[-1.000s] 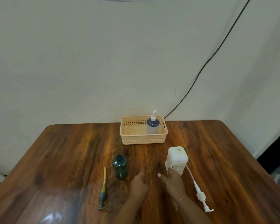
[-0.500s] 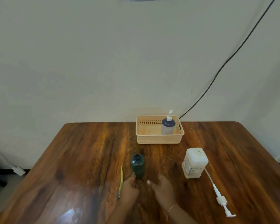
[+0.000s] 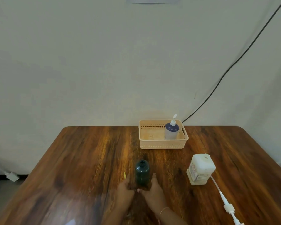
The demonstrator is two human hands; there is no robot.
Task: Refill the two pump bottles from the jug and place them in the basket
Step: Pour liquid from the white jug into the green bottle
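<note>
Dark green, uncapped plastic pump bottle [image 3: 142,173] stands low-centre on the wooden worktop [image 3: 81,159], both hands, left hand [image 3: 126,190] and right hand [image 3: 154,192], half-open cupping its base; steadying it upright before pouring seems wise.

Pump bottle [image 3: 172,129] in basket [image 3: 162,145], jug [image 3: 200,169] right of open bottle [image 3: 142,172]

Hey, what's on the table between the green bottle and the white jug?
Nothing: the head view shows bare wooden table between the green bottle and the white jug.
</note>
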